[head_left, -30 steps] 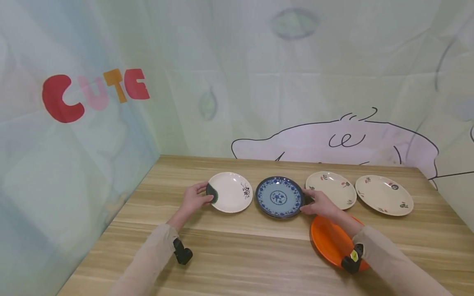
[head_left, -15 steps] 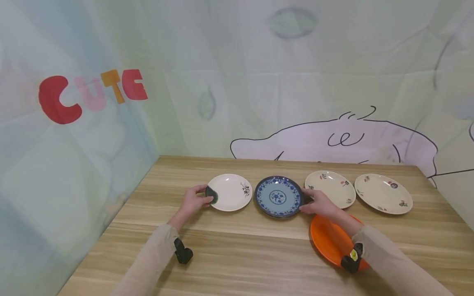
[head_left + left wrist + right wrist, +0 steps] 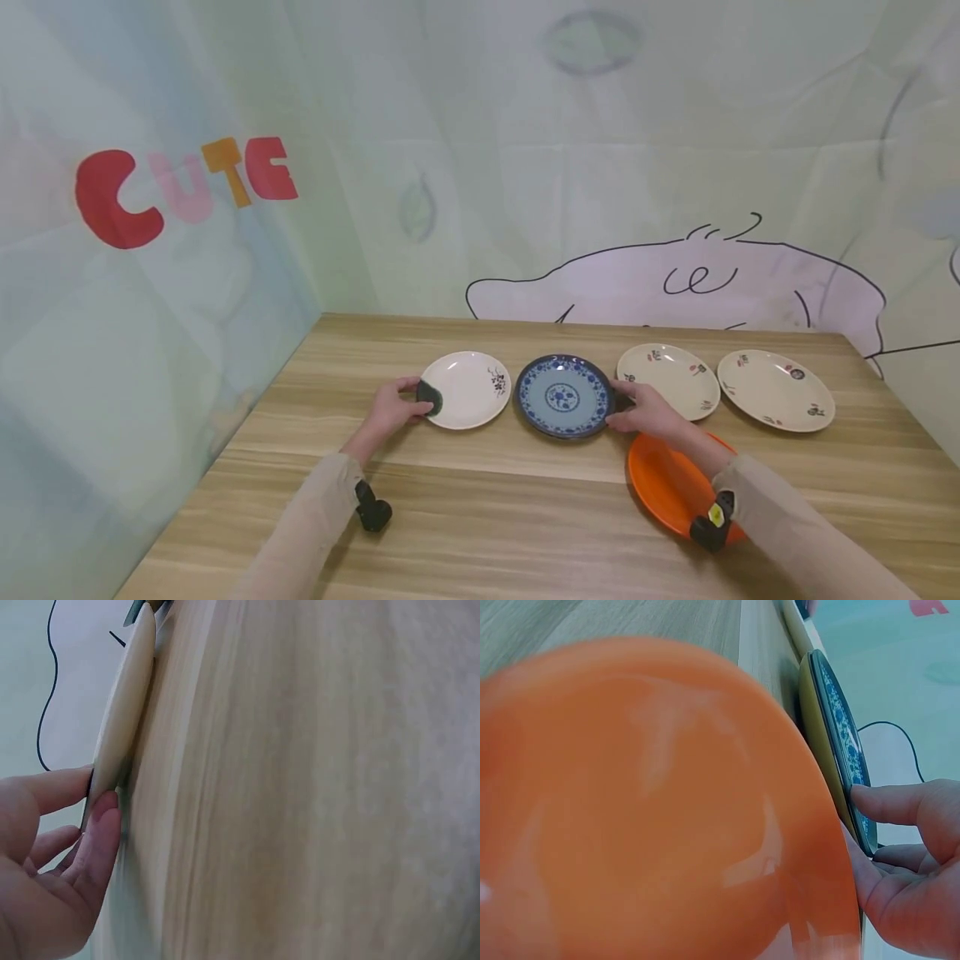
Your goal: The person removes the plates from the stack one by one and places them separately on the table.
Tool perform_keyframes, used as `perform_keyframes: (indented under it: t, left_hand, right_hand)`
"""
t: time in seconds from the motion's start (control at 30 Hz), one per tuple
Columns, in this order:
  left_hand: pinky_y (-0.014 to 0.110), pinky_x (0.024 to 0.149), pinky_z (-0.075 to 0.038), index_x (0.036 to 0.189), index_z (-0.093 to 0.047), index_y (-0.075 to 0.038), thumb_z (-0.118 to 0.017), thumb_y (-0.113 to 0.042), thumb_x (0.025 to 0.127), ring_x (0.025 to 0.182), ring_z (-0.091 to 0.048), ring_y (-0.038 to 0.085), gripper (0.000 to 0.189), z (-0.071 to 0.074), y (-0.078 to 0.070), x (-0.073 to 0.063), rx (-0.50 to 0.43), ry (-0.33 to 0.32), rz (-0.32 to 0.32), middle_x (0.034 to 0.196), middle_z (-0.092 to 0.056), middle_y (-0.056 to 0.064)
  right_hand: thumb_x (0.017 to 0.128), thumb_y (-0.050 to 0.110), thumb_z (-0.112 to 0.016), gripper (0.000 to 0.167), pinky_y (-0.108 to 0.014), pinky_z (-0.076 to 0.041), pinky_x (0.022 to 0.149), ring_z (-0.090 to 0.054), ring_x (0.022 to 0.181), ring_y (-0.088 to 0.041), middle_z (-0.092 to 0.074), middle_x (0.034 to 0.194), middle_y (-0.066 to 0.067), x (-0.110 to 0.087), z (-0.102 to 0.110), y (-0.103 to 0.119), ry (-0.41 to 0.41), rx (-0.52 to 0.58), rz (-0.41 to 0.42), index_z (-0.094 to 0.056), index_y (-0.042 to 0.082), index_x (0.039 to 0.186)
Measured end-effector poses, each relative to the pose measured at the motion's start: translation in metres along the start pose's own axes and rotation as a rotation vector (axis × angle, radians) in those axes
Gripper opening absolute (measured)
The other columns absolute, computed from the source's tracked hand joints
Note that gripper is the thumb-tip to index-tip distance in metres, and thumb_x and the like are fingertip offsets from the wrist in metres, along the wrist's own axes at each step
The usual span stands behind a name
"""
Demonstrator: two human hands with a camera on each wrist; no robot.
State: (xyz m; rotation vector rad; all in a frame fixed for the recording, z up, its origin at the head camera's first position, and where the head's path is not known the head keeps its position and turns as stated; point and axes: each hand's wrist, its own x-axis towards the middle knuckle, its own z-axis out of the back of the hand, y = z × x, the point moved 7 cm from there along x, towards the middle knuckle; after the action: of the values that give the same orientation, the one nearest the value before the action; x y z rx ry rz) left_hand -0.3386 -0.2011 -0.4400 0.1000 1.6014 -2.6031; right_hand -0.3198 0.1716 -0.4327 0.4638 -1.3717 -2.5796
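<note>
On the wooden table, a round white plate with a dark green patch and a small floral print has its left rim pinched by my left hand. The left wrist view catches this plate edge-on, the thumb on one side and fingers on the other. Just right of it lies a round blue plate with a floral border. My right hand pinches that plate's right rim. Yellowish material shows beneath the blue plate in the right wrist view; whether it is a second plate, I cannot tell.
Under my right forearm sits an orange plate, partly hidden by the sleeve. Two cream oval plates with small prints lie at the right. A printed curtain hangs behind the table.
</note>
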Motion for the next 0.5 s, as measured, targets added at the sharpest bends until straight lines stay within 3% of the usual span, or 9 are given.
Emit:
perform_keyframes:
  t: [0.3, 0.5]
  left_hand:
    - [0.029, 0.071, -0.055, 0.127, -0.044, 0.009, -0.066, 0.002, 0.077, 0.101, -0.055, 0.034, 0.055, 0.001, -0.002, -0.005, 0.033, 0.019, 0.007, 0.124, -0.047, 0.029]
    - [0.043, 0.094, -0.043, 0.128, -0.042, 0.009, -0.068, -0.006, 0.078, 0.116, -0.044, 0.038, 0.058, 0.011, -0.01, -0.001, 0.166, 0.01, -0.043, 0.127, -0.045, 0.028]
  right_hand:
    - [0.081, 0.008, -0.065, 0.069, -0.034, -0.052, 0.083, -0.056, 0.097, -0.024, -0.03, 0.139, -0.03, 0.001, 0.0, -0.002, 0.001, 0.029, -0.013, -0.029, -0.008, 0.137]
    - [0.081, 0.006, -0.065, 0.069, -0.031, -0.053, 0.079, -0.059, 0.089, -0.02, -0.03, 0.139, -0.031, 0.002, -0.001, -0.002, 0.0, 0.029, -0.016, -0.028, -0.008, 0.137]
